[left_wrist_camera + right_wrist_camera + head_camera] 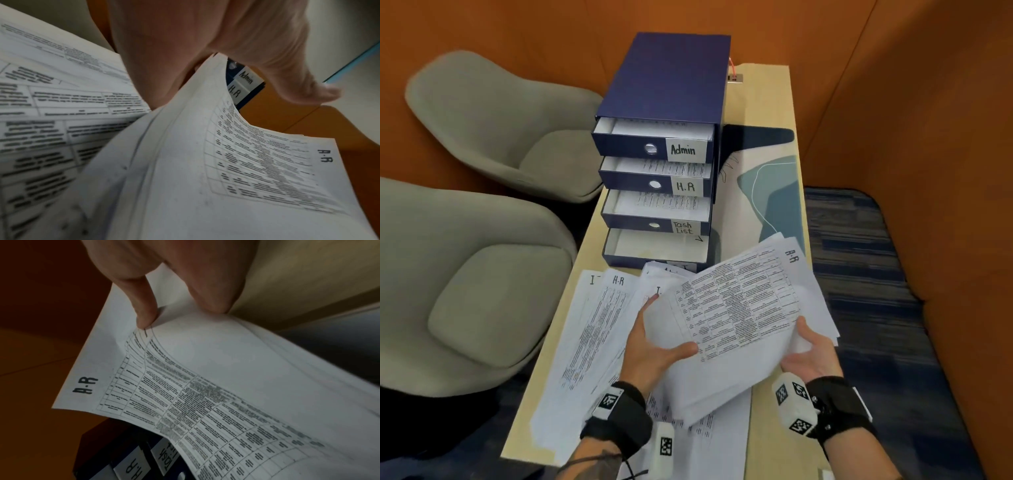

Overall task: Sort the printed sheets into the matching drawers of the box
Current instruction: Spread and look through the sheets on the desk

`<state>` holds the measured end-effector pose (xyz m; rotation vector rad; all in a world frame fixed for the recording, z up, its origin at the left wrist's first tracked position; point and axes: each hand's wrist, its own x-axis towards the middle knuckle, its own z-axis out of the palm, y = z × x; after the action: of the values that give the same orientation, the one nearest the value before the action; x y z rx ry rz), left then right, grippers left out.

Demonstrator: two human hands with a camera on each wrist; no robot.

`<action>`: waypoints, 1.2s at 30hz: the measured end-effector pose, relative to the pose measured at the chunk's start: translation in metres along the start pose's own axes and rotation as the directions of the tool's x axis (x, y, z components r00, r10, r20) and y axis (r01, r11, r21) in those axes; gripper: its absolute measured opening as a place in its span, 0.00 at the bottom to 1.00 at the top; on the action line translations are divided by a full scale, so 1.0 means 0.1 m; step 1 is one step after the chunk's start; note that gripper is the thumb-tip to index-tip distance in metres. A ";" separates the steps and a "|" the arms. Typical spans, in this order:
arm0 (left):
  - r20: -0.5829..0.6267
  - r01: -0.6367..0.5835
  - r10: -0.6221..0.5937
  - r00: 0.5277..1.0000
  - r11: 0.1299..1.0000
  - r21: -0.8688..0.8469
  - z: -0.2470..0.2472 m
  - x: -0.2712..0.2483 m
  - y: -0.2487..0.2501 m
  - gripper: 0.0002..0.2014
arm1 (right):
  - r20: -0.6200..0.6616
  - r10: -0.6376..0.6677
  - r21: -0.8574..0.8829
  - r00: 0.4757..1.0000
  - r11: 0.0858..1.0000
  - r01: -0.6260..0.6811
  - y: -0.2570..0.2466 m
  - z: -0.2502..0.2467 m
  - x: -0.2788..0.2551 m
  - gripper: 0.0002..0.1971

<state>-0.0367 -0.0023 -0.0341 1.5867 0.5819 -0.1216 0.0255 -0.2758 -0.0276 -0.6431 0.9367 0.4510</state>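
Head view shows both hands lifting a stack (pixel 739 315) of printed sheets above the counter (pixel 763 102), just in front of the box (pixel 667 82). The left hand (pixel 654 346) clamps the stack's near left corner, thumb on top and fingers underneath; one fingertip shows past the paper's left edge. The right hand (pixel 813 353) clamps the near right edge, thumb on top, fingers curled below. The stack bows between the two grips and its far end fans out toward the box. The top sheet (pixel 185 394) carries a table of text and the handwritten mark "A.R" at its far right corner, as both wrist views also show. In the right wrist view a thumb and a finger (pixel 146 311) pinch this sheet's edge. In the left wrist view the left hand (pixel 205 40) reaches over the paper. The box has four drawers, all pulled partly out: Admin (pixel 654 137) on top, then H.R (pixel 657 176), Task List (pixel 657 212), and a bottom drawer (pixel 654 248) whose label is hidden by paper. The upper three each hold paper. More loose sheets (pixel 599 335) lie spread on the counter under and left of the hands; their number cannot be counted. Two grey chairs (pixel 493 126) stand left of the counter.
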 end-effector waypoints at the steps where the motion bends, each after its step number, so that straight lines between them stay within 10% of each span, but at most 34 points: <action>1: -0.012 0.027 -0.027 1.000 1.000 0.008 0.00 0.03 -0.04 0.53 | -0.002 0.020 0.013 1.000 1.000 -0.020 0.00 0.04 -0.08 0.19; 5: -0.074 0.076 -0.073 0.995 0.996 0.045 -0.03 0.10 -0.03 0.18 | 0.043 -0.143 -0.021 0.989 0.989 0.144 -0.03 -0.19 0.04 0.19; 11: 0.066 -0.116 0.112 0.992 0.992 0.058 -0.43 -0.03 0.49 0.14 | 0.230 -0.545 -0.468 0.806 0.664 0.583 -0.53 -0.59 0.07 0.26; 14: 0.226 -0.216 0.182 0.957 0.967 0.135 -0.57 -0.10 0.66 0.09 | 0.530 -0.478 -0.610 0.701 0.359 0.706 -0.77 -0.50 -0.06 0.22; 17: 0.227 -0.252 0.228 0.947 0.964 0.085 -0.60 -0.16 0.72 0.13 | 0.587 -0.417 -0.667 0.694 0.237 0.706 -0.73 -0.40 -0.10 0.26; 23: 0.000 -0.457 0.458 0.889 0.888 0.047 -0.47 -0.41 0.89 0.08 | 0.837 -0.339 -0.335 0.430 0.303 0.892 -0.63 -0.26 -0.08 0.14; 27: 0.059 -0.436 0.432 0.900 0.889 0.140 -0.41 -0.41 0.73 0.14 | 0.683 -0.490 -0.520 0.542 0.195 0.832 -0.51 -0.38 -0.12 0.14; 32: -0.191 -0.137 0.137 0.972 0.990 0.017 -0.27 -0.11 0.26 0.11 | 0.650 -0.508 -0.560 0.565 0.183 0.808 -0.34 -0.24 0.07 0.18; 36: -0.199 -0.153 0.147 0.969 0.988 -0.016 -0.32 -0.08 0.26 0.16 | 0.609 -0.551 -0.530 0.570 0.252 0.810 -0.43 -0.17 -0.06 0.10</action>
<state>-0.0406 0.0261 -0.0033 1.6172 0.6113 0.1591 0.0389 -0.3191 -0.0161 -1.6798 -0.0119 0.0884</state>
